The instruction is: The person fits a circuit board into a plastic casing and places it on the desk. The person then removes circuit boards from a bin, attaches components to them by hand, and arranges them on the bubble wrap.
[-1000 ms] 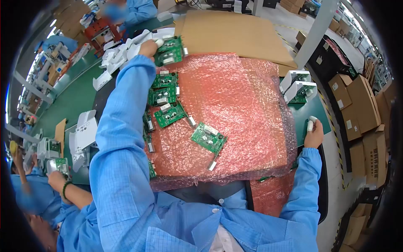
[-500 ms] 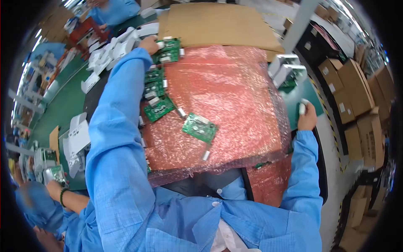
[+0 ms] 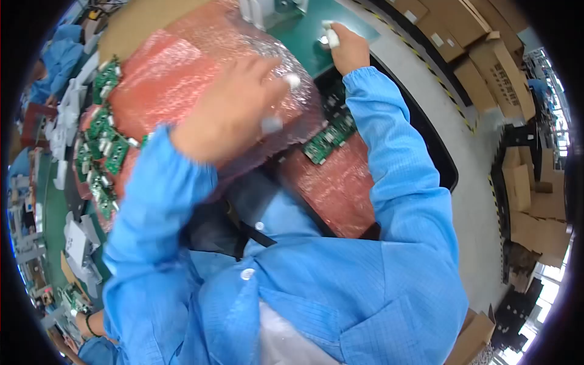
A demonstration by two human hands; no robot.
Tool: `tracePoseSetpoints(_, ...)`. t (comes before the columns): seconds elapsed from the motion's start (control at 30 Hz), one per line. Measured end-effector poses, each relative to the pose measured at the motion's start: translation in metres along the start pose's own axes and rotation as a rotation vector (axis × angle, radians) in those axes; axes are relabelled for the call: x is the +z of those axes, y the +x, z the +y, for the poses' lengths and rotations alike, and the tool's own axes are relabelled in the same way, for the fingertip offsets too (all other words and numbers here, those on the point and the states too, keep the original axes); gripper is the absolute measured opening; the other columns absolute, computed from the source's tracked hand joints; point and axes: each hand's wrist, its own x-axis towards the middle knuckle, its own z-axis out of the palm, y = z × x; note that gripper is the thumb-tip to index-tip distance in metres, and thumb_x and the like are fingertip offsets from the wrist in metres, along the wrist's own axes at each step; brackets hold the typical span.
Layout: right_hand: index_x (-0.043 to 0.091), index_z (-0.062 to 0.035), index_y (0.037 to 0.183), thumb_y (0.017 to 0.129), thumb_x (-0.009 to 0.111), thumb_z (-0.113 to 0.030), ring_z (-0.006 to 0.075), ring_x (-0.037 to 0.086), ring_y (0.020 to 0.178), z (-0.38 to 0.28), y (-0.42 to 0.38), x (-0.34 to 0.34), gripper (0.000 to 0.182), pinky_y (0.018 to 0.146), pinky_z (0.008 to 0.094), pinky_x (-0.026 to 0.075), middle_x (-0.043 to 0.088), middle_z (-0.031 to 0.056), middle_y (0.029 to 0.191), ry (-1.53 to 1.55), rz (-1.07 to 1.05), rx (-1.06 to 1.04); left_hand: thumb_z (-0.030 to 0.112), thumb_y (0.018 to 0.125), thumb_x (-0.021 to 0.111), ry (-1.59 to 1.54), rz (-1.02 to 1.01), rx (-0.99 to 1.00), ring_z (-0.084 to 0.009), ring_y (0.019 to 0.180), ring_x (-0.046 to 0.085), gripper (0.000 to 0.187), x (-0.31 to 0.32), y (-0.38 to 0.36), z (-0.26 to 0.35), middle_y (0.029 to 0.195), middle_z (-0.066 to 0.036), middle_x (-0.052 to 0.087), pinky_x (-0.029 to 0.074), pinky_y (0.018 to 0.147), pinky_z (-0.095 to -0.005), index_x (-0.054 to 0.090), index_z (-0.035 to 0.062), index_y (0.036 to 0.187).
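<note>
My left hand (image 3: 231,109), blurred by motion, is over the pink bubble wrap (image 3: 161,79), fingers pointing up and right. A small whitish block (image 3: 271,126) shows just below its fingers; whether the hand grips it I cannot tell. My right hand (image 3: 351,50) is curled at the green mat (image 3: 310,36), white covers on its fingertips, a small shiny spot beside them. White plastic housings (image 3: 261,11) stand left of it. Green circuit boards (image 3: 100,131) with white connectors lie heaped along the wrap's left edge.
More circuit boards (image 3: 328,141) lie on pink wrap in a black tray (image 3: 447,173) beneath my right forearm. White plastic parts (image 3: 76,246) rest on the left-hand bench. Cardboard boxes (image 3: 496,73) are stacked beyond the striped floor line. Another person's hand (image 3: 91,322) is at lower left.
My left hand has come from the board heap at the far left to above the middle of the wrap. The view has turned rightward. My right hand stays by the green mat.
</note>
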Motion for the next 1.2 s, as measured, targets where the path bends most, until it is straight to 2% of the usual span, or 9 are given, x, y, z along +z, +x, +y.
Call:
tracePoseSetpoints(0.1, 0.059, -0.0079, 0.109, 0.087, 0.052, -0.013, 0.0225, 0.065, 0.084, 0.016, -0.031, -0.033, 0.024, 0.074, 0.0310, 0.049, 0.066, 0.0110, 0.092, 0.346, 0.136, -0.009, 0.018, 0.068, 0.071, -0.063, 0.079, -0.126, -0.0401, 0.118, 0.039, 0.058, 0.035, -0.011, 0.037, 0.128, -0.021, 0.041, 0.034, 0.099, -0.0448, 0.049, 0.0067, 0.120)
tracePoseSetpoints(0.23, 0.063, -0.0017, 0.100, 0.080, 0.062, -0.009, 0.0174, 0.064, 0.083, 0.123, -0.119, -0.027, 0.021, 0.076, 0.0292, 0.049, 0.067, 0.0107, 0.090, 0.601, 0.331, 0.497, 0.023, 0.066, 0.072, -0.065, 0.134, -0.380, -0.0398, 0.123, 0.036, 0.067, 0.073, -0.021, 0.036, 0.133, -0.020, 0.038, 0.032, 0.101, -0.0435, 0.046, 0.0049, 0.125)
tracePoseSetpoints(0.4, 0.065, -0.0005, 0.096, 0.072, 0.068, -0.005, 0.0152, 0.059, 0.078, 0.291, -0.297, 0.095, 0.024, 0.072, 0.0294, 0.048, 0.066, 0.0096, 0.086, 0.404, 0.062, 1.006, 0.018, 0.065, 0.073, -0.076, 0.129, -0.403, -0.0381, 0.122, 0.037, 0.067, 0.073, -0.017, 0.039, 0.133, -0.019, 0.038, 0.032, 0.102, -0.0425, 0.046, 0.0032, 0.125)
tracePoseSetpoints(0.43, 0.066, -0.0007, 0.095, 0.073, 0.068, -0.007, 0.0156, 0.059, 0.078, 0.259, -0.287, 0.097, 0.023, 0.072, 0.0292, 0.047, 0.066, 0.0079, 0.084, 0.538, 0.063, 1.255, 0.017, 0.065, 0.073, -0.068, 0.118, -0.416, -0.0377, 0.122, 0.037, 0.067, 0.073, -0.016, 0.038, 0.134, -0.019, 0.038, 0.032, 0.101, -0.0423, 0.047, 0.0032, 0.125)
tracePoseSetpoints(0.5, 0.066, -0.0016, 0.095, 0.075, 0.067, -0.010, 0.0162, 0.058, 0.079, 0.292, -0.300, 0.144, 0.022, 0.072, 0.0294, 0.047, 0.065, 0.0079, 0.087, 0.688, 0.116, 1.326, 0.018, 0.063, 0.074, -0.074, 0.098, -0.428, -0.0382, 0.122, 0.037, 0.069, 0.074, -0.014, 0.037, 0.134, -0.019, 0.038, 0.032, 0.101, -0.0433, 0.047, 0.0040, 0.125)
tracePoseSetpoints(0.57, 0.065, -0.0021, 0.096, 0.077, 0.066, -0.012, 0.0171, 0.058, 0.079, 0.255, -0.263, 0.141, 0.022, 0.073, 0.0297, 0.047, 0.065, 0.0081, 0.089, 0.631, 0.145, 1.311, 0.021, 0.062, 0.074, -0.052, 0.067, -0.436, -0.0401, 0.122, 0.036, 0.070, 0.074, -0.012, 0.035, 0.134, -0.020, 0.037, 0.031, 0.100, -0.0455, 0.047, 0.0049, 0.125)
tracePoseSetpoints(0.63, 0.065, -0.0021, 0.097, 0.078, 0.065, -0.013, 0.0181, 0.058, 0.079, 0.211, -0.213, 0.117, 0.022, 0.073, 0.0293, 0.046, 0.065, 0.0087, 0.090, 0.466, 0.102, 1.625, 0.027, 0.062, 0.074, -0.045, 0.052, -0.457, -0.0406, 0.122, 0.036, 0.070, 0.074, -0.009, 0.034, 0.135, -0.020, 0.035, 0.031, 0.100, -0.0461, 0.049, 0.0060, 0.124)
tracePoseSetpoints(1.03, 0.065, -0.0024, 0.096, 0.079, 0.065, -0.017, 0.0185, 0.058, 0.078, 0.309, -0.333, 0.180, 0.022, 0.071, 0.0290, 0.046, 0.065, 0.0081, 0.087, 0.709, 0.331, 1.441, 0.056, 0.071, 0.062, 0.114, -0.065, -0.460, -0.0389, 0.125, 0.035, 0.078, 0.080, 0.000, 0.039, 0.137, -0.023, 0.033, 0.030, 0.101, -0.0452, 0.045, 0.0074, 0.130)
tracePoseSetpoints(1.2, 0.066, -0.0003, 0.092, 0.079, 0.068, -0.017, 0.0148, 0.057, 0.065, 0.265, -0.292, 0.164, 0.022, 0.057, 0.0296, 0.045, 0.064, 0.0070, 0.077, 0.600, 0.009, 1.405, 0.056, 0.071, 0.062, 0.122, -0.064, -0.446, -0.0387, 0.125, 0.034, 0.078, 0.079, -0.001, 0.040, 0.137, -0.023, 0.033, 0.029, 0.101, -0.0451, 0.045, 0.0073, 0.130)
